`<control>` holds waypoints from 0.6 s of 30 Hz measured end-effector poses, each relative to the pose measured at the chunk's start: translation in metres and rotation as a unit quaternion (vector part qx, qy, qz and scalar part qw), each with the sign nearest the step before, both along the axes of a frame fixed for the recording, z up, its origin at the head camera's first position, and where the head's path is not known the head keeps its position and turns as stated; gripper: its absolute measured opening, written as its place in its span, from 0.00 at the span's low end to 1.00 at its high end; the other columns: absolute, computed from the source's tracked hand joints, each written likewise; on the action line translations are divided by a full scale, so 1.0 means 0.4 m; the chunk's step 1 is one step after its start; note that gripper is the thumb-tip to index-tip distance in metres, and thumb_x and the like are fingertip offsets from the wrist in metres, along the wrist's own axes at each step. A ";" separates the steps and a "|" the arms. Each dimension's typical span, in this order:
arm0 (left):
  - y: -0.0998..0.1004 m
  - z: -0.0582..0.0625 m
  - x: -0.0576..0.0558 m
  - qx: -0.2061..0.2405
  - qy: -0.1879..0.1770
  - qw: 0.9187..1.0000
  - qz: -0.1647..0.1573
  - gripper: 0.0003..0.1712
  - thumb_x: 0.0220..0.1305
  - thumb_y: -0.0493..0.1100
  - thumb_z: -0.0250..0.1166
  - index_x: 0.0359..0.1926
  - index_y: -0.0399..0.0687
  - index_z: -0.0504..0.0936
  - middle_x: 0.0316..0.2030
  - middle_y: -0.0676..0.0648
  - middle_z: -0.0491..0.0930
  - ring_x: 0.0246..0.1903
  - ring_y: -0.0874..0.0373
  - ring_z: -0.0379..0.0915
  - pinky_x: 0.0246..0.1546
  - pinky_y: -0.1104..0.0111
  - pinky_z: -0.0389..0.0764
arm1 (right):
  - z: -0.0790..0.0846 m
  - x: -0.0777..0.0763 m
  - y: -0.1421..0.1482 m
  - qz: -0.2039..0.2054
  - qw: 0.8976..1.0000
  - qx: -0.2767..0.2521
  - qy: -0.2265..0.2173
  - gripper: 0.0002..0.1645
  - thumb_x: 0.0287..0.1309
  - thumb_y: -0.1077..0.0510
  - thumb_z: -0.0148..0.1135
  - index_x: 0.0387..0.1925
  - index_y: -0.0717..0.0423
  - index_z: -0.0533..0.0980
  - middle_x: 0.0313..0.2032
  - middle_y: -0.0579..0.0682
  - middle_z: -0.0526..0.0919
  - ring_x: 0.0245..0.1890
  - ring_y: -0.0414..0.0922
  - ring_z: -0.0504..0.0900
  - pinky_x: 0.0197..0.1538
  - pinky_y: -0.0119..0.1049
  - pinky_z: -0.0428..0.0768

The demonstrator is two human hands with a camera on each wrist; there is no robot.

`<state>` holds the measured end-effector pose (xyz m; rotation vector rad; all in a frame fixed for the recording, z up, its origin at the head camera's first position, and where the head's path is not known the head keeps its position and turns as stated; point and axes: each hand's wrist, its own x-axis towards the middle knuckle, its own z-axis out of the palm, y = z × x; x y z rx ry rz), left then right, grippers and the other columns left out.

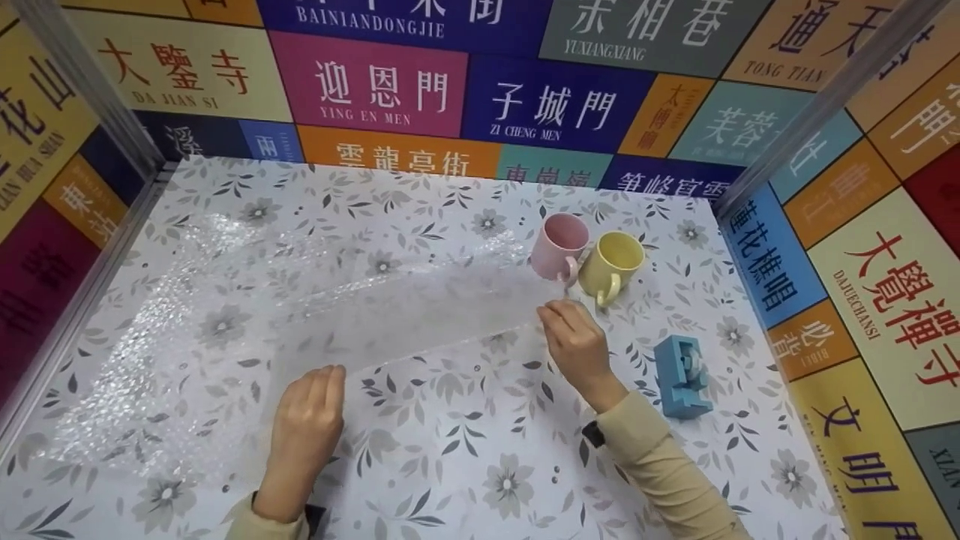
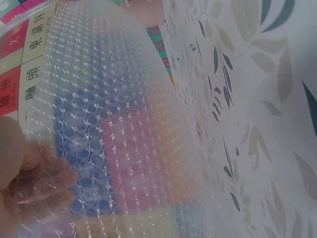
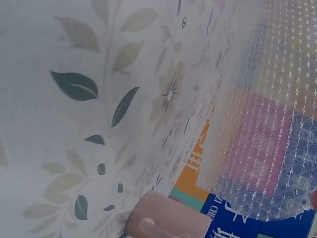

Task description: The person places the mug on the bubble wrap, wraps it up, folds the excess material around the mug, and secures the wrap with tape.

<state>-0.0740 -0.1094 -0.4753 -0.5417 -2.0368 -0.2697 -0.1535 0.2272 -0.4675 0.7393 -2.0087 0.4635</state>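
Stretched between both hands is a clear strip of bubble wrap (image 1: 420, 319), its rows of bubbles plain in the left wrist view. My left hand (image 1: 309, 412) pinches the strip near its left end, fingers and thumb gripping the film. At the other end my right hand (image 1: 576, 345) pinches the corner, close in front of a pink mug (image 1: 550, 251). Only a fingertip of that hand shows at the edge of the right wrist view, beside the bubble wrap (image 3: 267, 148). Through the film in the left wrist view, colours of the printed wall show.
More crumpled bubble wrap (image 1: 142, 352) lies along the table's left side. A yellow mug (image 1: 609, 270) stands right of the pink one, handle toward me. Nearer on the right is a blue tape dispenser (image 1: 679, 386). Printed panels (image 1: 375, 82) wall the flower-patterned table (image 1: 450, 465).
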 end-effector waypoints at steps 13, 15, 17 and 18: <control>0.018 -0.021 0.005 -0.029 -0.057 0.997 -0.038 0.13 0.53 0.25 0.45 0.32 0.28 0.76 0.26 0.37 0.78 0.25 0.45 0.74 0.25 0.59 0.76 | -0.029 0.110 0.076 0.005 0.999 0.048 -0.024 0.14 0.60 0.63 0.50 0.27 0.65 0.80 0.24 0.54 0.78 0.23 0.50 0.75 0.26 0.39 0.77; 0.017 -0.027 0.006 -0.036 -0.068 0.996 -0.044 0.14 0.52 0.24 0.44 0.32 0.28 0.76 0.26 0.37 0.78 0.26 0.45 0.74 0.26 0.59 0.76 | -0.036 0.125 0.085 0.008 0.997 0.056 -0.047 0.14 0.60 0.63 0.50 0.27 0.64 0.80 0.23 0.54 0.78 0.22 0.49 0.74 0.24 0.39 0.76; 0.018 -0.034 0.007 -0.039 -0.074 0.995 -0.050 0.14 0.51 0.24 0.44 0.32 0.29 0.77 0.26 0.37 0.78 0.26 0.45 0.75 0.25 0.59 0.76 | -0.041 0.139 0.094 0.010 0.995 0.066 -0.069 0.12 0.58 0.64 0.51 0.26 0.63 0.80 0.22 0.52 0.79 0.21 0.49 0.74 0.25 0.40 0.76; 0.019 -0.038 0.008 -0.040 -0.075 0.995 -0.053 0.13 0.51 0.24 0.45 0.32 0.29 0.77 0.26 0.37 0.78 0.26 0.45 0.74 0.25 0.59 0.76 | -0.043 0.146 0.098 0.011 0.994 0.072 -0.080 0.11 0.56 0.65 0.52 0.26 0.62 0.79 0.22 0.51 0.79 0.20 0.48 0.74 0.24 0.39 0.75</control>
